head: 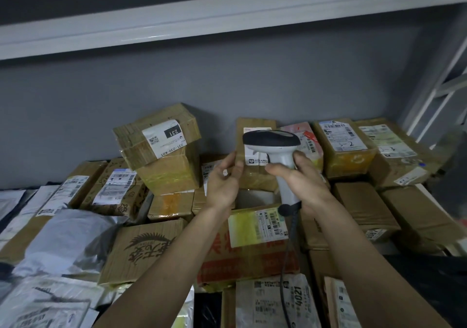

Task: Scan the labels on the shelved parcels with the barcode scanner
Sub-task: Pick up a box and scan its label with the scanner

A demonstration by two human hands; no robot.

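My right hand (pixel 300 178) grips the handle of the barcode scanner (pixel 274 148), fingers curled round it, thumb across the front. The scanner's dark head sits level, above both hands, directly in front of an upright brown parcel (pixel 255 161) and hiding most of its white label (pixel 254 159). The scanner's black cable (pixel 288 252) drops from the handle base down across the parcels below.

My left hand (pixel 223 182) is at the left edge of that same upright parcel, fingers loosely bent, fingertips (pixel 233 157) at the box edge; I cannot tell whether they press or only touch it.

Surroundings on the shelf:
- Left of the hands: taped box (pixel 161 138) tilted atop another box, label reading "231".
- Right of the scanner: pink-and-white parcel (pixel 307 139), partly hidden behind the scanner head, then two brown boxes with labels handwritten "5-2" (pixel 345 138) and one further right (pixel 389 142).
- Below the hands: carton with red print and a yellow-white label (pixel 255 229); my forearms cross over it.
- Lower left: box with dark stamped characters (pixel 144 249), grey poly mailer (pixel 68 236), more mailers at the edge.
- Bottom centre: parcel marked "4021" (pixel 275 302), the cable running over it.

Grey wall (pixel 227 87) behind; white shelf rail (pixel 227 17) overhead.
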